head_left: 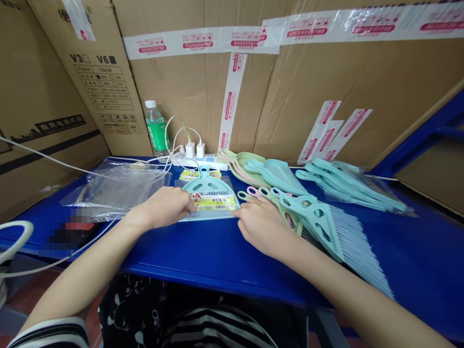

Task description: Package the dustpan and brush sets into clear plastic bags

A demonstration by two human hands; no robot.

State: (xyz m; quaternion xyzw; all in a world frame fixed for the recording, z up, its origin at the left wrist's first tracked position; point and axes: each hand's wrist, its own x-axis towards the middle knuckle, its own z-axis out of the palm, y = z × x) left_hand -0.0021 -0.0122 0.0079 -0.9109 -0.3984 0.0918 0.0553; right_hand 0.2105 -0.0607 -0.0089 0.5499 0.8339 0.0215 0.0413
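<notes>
A light-blue dustpan [205, 183] with a small brush lies in a clear plastic bag [226, 215], handle pointing away from me. Across it sits a yellow printed label card [213, 202]. My left hand [168, 205] is closed at the bag's left edge, its fingertips beside the card. On the opposite edge, my right hand [264, 224] pinches the bag near its lower right corner. Under and beside my right hand spread several loose brushes, among them a light-blue brush [315, 217] with pale bristles and a green brush [292, 215]. My right palm hides part of this pile.
Behind lie green dustpans [250, 159], blue dustpans [281, 174] and bagged blue sets [348, 186]. Clear bags [123, 188] are stacked at left. A power strip [213, 164] with chargers and cables, plus a green-labelled bottle [156, 128], stands against the cardboard [188, 87] on the blue table [195, 251].
</notes>
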